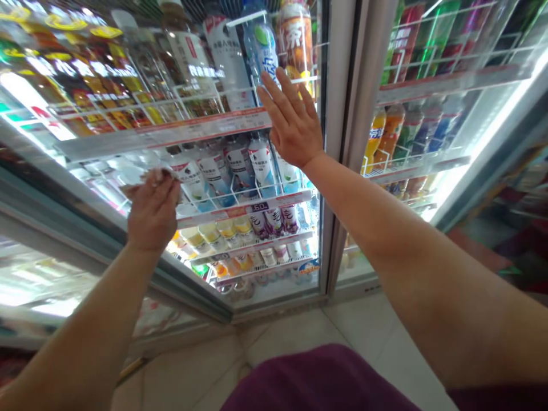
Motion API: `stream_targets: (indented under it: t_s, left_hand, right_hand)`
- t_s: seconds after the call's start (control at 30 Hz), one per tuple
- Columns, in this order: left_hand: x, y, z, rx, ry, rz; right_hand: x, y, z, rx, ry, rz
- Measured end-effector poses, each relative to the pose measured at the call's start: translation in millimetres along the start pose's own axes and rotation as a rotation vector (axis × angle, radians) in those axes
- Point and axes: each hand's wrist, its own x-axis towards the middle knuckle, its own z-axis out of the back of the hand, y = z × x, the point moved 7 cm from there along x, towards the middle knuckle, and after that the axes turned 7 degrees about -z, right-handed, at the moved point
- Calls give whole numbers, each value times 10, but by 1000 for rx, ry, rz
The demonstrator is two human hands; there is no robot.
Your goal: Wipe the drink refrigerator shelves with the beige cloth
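Note:
A glass door of a drinks fridge (323,251) stands in front of me, with shelves of bottles behind the pane. My left hand (153,211) presses a crumpled brownish cloth (132,191) against the glass on the left; the fingers cover most of it. Flat on the pane at upper right lies my right hand (295,123), its fingers stretched out and slightly apart, holding nothing. Behind that hand, inside the fridge, are a blue-labelled bottle (260,40) and a tea bottle (296,34).
White wire shelves (240,212) carry several rows of bottles. To the right stands another fridge door (406,171) with coloured drinks. A metal door frame (192,285) runs along the left. Pale floor tiles (295,331) lie below.

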Motion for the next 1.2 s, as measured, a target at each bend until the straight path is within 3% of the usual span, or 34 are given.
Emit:
stream_targets:
  t_s: [0.13,0.23,0.37,0.47,0.63,0.8,0.87,0.97,1.1,1.2]
  left_hand:
    - [11,32,192,210,-98,-125]
    - [-112,81,209,294,-200,-76]
    - [-321,-7,15,284,-125,-116]
    - [-331,3,60,260,-95,-158]
    - [-362,126,270,333,-281,-76]
    - [-631,50,-55,236,-137,-42]
    - [-665,25,-85,208,-94,-62]
    - [-524,32,50,174,-91,-84]
    - [-148,-30,291,248,-233,-114]
    - [58,-175,232,333,-302,-119]
  right_hand:
    - [5,0,-9,29,-4,13]
    - [4,-3,-10,75,-10,23]
    - [-8,-3,-9,38,-9,31]
    - [-11,-5,-21,-6,-18,32]
    - [-2,-9,-17,6,-26,10]
    - [-15,11,16,-10,-7,13]
    - [-23,16,21,-30,-14,23]
    - [-26,7,10,-31,-23,24]
    - [-21,-2,-8,-2,-34,21]
    - [-15,0,-10,15,-45,23]
